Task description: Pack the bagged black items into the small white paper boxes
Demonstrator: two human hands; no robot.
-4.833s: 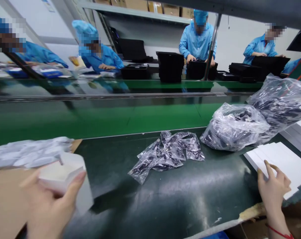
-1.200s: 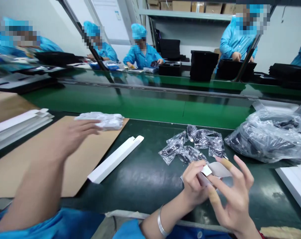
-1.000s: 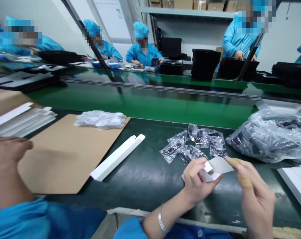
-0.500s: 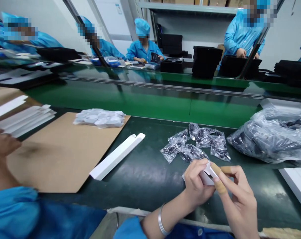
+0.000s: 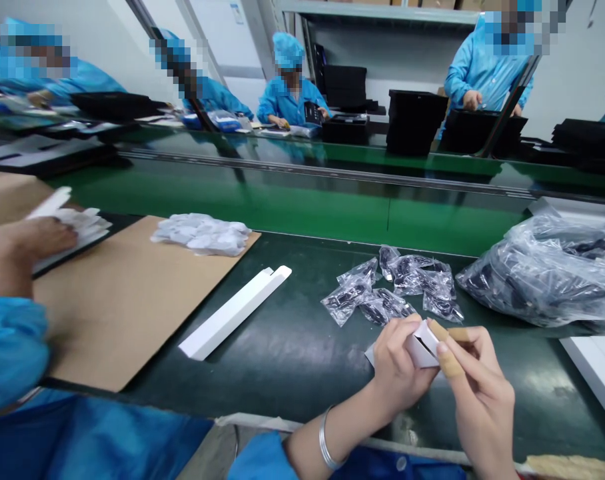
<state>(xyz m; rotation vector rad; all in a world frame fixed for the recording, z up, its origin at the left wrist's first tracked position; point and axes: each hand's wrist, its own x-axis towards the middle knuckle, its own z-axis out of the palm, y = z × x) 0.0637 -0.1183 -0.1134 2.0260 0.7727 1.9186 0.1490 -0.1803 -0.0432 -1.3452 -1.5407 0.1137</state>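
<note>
My left hand is closed round a narrow white box, with the box's end turned towards me. At that end, my right hand pinches the flap between thumb and forefinger; tan covers wrap several of its fingertips. A dark slit shows beside the flap. Just beyond my hands lie several black cables in clear plastic bags. Left of them, a long white box rests alone on the dark green table. What the held box contains is hidden.
A co-worker's hand is at the white cartons on the left. Wrapped white packets lie on a brown cardboard sheet. At right are a large bag of cables and white boxes. Co-workers sit and stand across the green conveyor.
The flap at the box's end has been pressed further in, leaving a narrower slit. On the left, the co-worker's hand has moved up and forward onto the white cartons.
</note>
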